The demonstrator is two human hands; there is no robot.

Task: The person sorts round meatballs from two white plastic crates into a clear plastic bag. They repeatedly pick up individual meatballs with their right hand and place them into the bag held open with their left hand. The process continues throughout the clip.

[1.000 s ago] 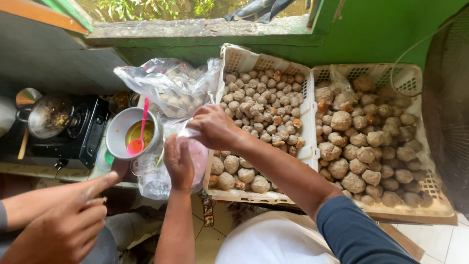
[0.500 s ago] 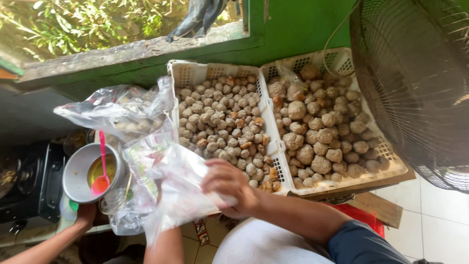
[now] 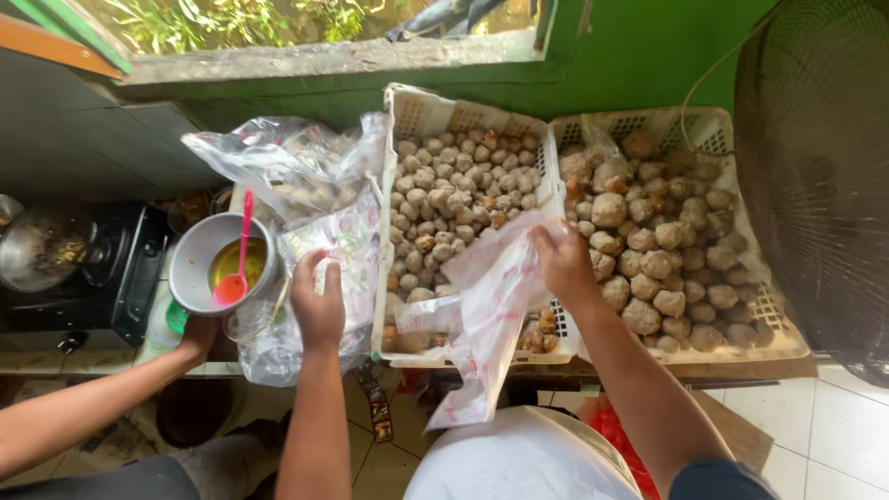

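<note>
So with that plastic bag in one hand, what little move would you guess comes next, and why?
Probably bringing the left hand across to help spread the plastic bag open. The right hand grips it alone and it hangs limp over the left basket of small balls, its mouth not visibly open, while the left hand rests on a stack of bags.

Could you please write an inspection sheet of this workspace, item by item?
Surface: counter under a window, crowded.
Job's things: thin plastic bag; crate of small balls; crate of larger balls.
Clutter: clear bags; bowl with yellow liquid, pink spoon; pot on stove.
Hands: right hand grips the thin plastic bag; left hand rests on a printed bag; another person's hand holds the bowl.
Cables: one beside the fan.
Surroundings: green wall, tiled floor.
</note>
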